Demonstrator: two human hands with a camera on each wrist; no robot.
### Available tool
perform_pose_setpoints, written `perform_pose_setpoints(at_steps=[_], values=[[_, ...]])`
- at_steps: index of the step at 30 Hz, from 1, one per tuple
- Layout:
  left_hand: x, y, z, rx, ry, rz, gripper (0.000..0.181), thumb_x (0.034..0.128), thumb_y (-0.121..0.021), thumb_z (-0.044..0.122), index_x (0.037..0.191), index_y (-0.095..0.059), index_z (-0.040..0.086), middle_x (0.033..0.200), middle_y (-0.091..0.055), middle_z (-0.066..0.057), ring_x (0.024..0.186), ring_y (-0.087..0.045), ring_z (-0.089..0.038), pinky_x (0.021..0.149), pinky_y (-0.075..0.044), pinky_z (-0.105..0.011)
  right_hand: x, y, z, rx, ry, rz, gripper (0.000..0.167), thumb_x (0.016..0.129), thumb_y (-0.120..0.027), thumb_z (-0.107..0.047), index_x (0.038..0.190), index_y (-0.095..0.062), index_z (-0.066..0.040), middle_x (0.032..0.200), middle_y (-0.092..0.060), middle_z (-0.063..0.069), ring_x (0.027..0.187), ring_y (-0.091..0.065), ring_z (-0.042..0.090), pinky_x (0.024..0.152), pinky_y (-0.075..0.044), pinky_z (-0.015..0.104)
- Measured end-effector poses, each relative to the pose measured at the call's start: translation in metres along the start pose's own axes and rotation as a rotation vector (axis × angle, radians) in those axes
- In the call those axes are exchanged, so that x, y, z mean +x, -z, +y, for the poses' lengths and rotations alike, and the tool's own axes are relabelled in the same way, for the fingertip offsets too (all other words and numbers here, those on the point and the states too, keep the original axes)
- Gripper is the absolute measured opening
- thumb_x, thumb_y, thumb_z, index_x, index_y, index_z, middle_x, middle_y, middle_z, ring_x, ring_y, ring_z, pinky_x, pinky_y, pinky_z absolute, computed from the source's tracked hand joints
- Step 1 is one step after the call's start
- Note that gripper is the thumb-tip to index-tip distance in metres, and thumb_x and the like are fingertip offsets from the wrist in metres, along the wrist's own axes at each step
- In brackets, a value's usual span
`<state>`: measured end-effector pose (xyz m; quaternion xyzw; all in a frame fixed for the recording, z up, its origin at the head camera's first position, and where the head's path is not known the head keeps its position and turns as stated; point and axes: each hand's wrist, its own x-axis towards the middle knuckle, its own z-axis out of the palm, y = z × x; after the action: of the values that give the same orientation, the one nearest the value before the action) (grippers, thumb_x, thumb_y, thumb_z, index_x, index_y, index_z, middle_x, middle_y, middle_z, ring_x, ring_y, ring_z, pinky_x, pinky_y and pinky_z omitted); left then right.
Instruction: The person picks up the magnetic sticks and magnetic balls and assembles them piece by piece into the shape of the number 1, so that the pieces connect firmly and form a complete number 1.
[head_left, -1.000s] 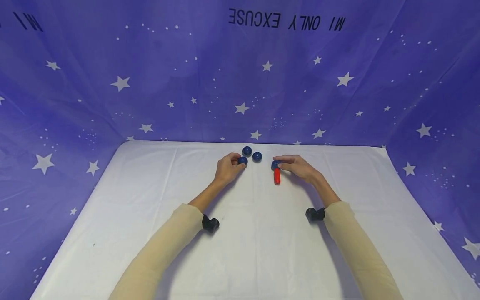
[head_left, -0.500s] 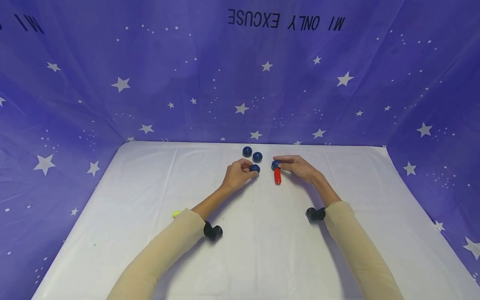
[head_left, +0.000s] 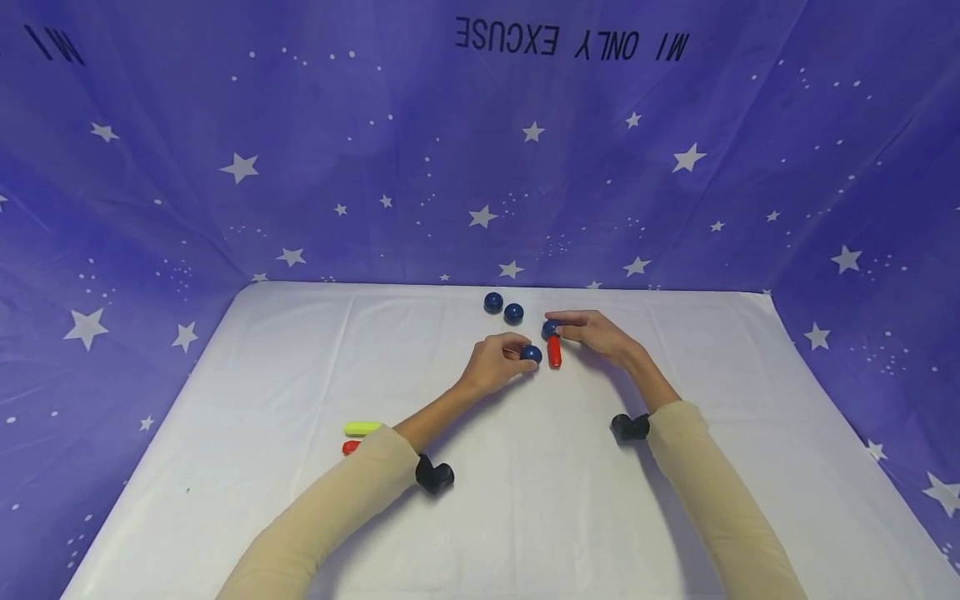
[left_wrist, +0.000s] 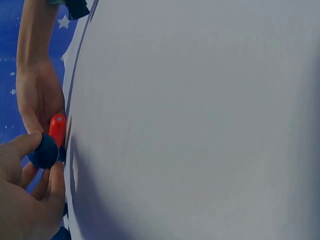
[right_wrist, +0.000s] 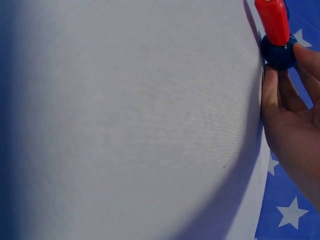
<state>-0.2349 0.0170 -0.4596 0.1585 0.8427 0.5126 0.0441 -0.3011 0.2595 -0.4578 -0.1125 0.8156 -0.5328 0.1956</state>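
In the head view my right hand (head_left: pixel 598 335) pinches a blue ball (head_left: pixel 551 328) at the back of the table. A short red rod (head_left: pixel 554 352) sticks out of that ball toward me; the right wrist view shows the rod's ridged side (right_wrist: pixel 275 22) against the ball (right_wrist: pixel 278 54). My left hand (head_left: pixel 491 365) pinches another blue ball (head_left: pixel 531 354) between thumb and fingers. That ball is just left of the red rod's near end, apart from it in the head view. From the left wrist, the held ball (left_wrist: pixel 43 152) partly covers the rod.
Two more blue balls (head_left: pixel 492 302) (head_left: pixel 513 313) sit near the table's back edge. A yellow rod (head_left: pixel 362 428) and a second red rod (head_left: pixel 351 447) lie partly hidden by my left sleeve. Behind the white table (head_left: pixel 480 500) hangs a purple starry cloth (head_left: pixel 420 167).
My left hand has carried its blue ball right and toward me, away from the two loose balls. The yellow and second red rods have come out from under the sleeve. My right hand stays put.
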Motion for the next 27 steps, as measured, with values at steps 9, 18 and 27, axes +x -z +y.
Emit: perform_pose_setpoints(at_steps=[9, 18, 27], values=[[-0.006, -0.013, 0.004, -0.064, 0.003, -0.033, 0.032, 0.0824, -0.083, 0.015, 0.11, -0.072, 0.002, 0.093, -0.074, -0.006, 0.081, -0.071, -0.012, 0.073, -0.053, -0.024, 0.001, 0.001, 0.001, 0.017, 0.019, -0.011, 0.044, 0.098, -0.06, -0.01, 0.141, -0.055, -0.002, 0.149, -0.045, 0.02, 0.144, -0.029, 0.035, 0.116, -0.016, 0.056], [-0.008, -0.025, 0.007, -0.057, 0.0, -0.046, 0.028, 0.0821, -0.083, 0.017, 0.104, -0.073, 0.002, 0.087, -0.074, -0.004, 0.076, -0.069, -0.007, 0.07, -0.052, -0.022, -0.001, 0.0, 0.0, 0.025, 0.036, -0.016, 0.043, 0.098, -0.062, -0.009, 0.14, -0.056, -0.002, 0.15, -0.045, 0.018, 0.145, -0.028, 0.032, 0.117, -0.016, 0.052], [-0.008, -0.033, 0.012, -0.009, -0.019, -0.06, 0.028, 0.0824, -0.083, 0.016, 0.103, -0.072, 0.001, 0.086, -0.074, -0.004, 0.074, -0.068, -0.007, 0.067, -0.051, -0.021, -0.001, 0.001, 0.0, 0.038, 0.058, -0.024, 0.043, 0.099, -0.06, -0.006, 0.14, -0.054, 0.001, 0.149, -0.044, 0.022, 0.145, -0.027, 0.035, 0.117, -0.015, 0.054]])
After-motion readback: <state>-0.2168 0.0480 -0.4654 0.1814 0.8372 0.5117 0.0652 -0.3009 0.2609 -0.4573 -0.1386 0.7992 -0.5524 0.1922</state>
